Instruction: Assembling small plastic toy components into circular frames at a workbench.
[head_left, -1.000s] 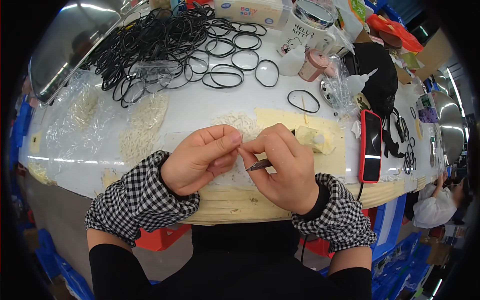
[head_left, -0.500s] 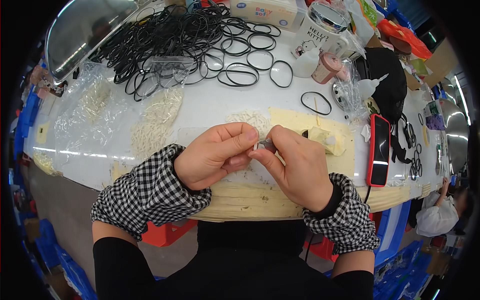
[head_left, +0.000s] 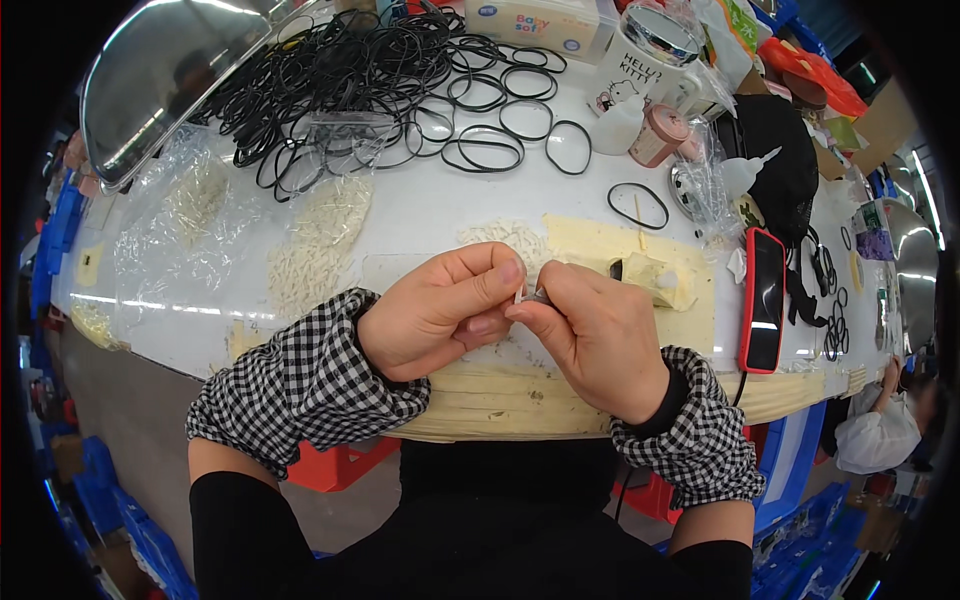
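Over a white worktable (head_left: 420,215), two bare hands meet near the front edge, seen from my distant post through the head camera. The left hand (head_left: 443,312) pinches thumb against forefinger, the gap narrowed to nothing I can make out, with a small white piece (head_left: 519,294) at the very tips. The piece juts out on the side facing the right hand (head_left: 600,335), whose thumb and bent forefinger close narrowly on a grey metal tool (head_left: 539,295). Only a sliver of the tool shows just beside the piece; whether the two touch, I cannot tell. The left hand's lower fingers curl in beneath the thumb.

Just beyond the fingertips I see a small heap of white pieces (head_left: 503,236), next to a yellow sheet (head_left: 590,235) bearing a crumpled pale-yellow lump (head_left: 655,282) near the right knuckles. A larger spread of white pieces (head_left: 312,245) lies to the left, beside a clear plastic bag (head_left: 165,250). Black bands (head_left: 330,85) pile up at the back, while one loose black loop (head_left: 638,226) rests above the sheet. To the right, a red-cased phone (head_left: 764,300) lies near the table's edge; farther off, I spot a person in a white top (head_left: 878,437).
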